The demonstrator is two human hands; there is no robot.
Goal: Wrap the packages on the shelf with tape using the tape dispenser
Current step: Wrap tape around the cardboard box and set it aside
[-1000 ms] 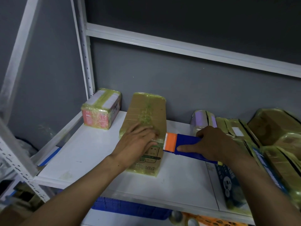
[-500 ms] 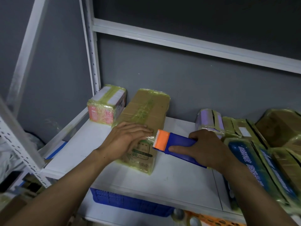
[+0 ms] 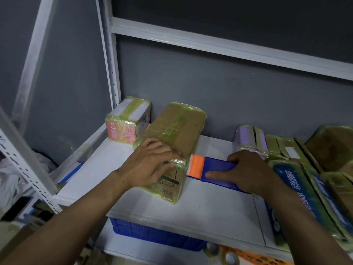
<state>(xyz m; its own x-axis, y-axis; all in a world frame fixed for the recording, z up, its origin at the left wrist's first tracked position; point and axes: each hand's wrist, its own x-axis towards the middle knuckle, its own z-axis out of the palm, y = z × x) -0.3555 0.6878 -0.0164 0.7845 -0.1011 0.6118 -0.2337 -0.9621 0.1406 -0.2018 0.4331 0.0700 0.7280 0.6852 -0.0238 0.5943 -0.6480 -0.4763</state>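
A long brown cardboard package (image 3: 177,131), wrapped in yellowish clear tape, lies on the white shelf (image 3: 210,211). My left hand (image 3: 150,163) rests on its near top, fingers spread flat and pressing on the tape. My right hand (image 3: 246,169) grips a blue tape dispenser (image 3: 217,168) whose orange serrated head (image 3: 196,163) touches the package's right side. The dispenser's rear is hidden under my hand.
A small taped pink-and-white box (image 3: 128,121) stands at the back left by the white upright post (image 3: 108,54). Several taped packages (image 3: 305,169) crowd the shelf's right side. A blue crate (image 3: 152,234) and an orange tape dispenser (image 3: 248,255) sit on the level below.
The dispenser's orange head has stayed against the package's right side while my left hand keeps pressing on top. The camera has shifted, moving the view slightly right and closer.
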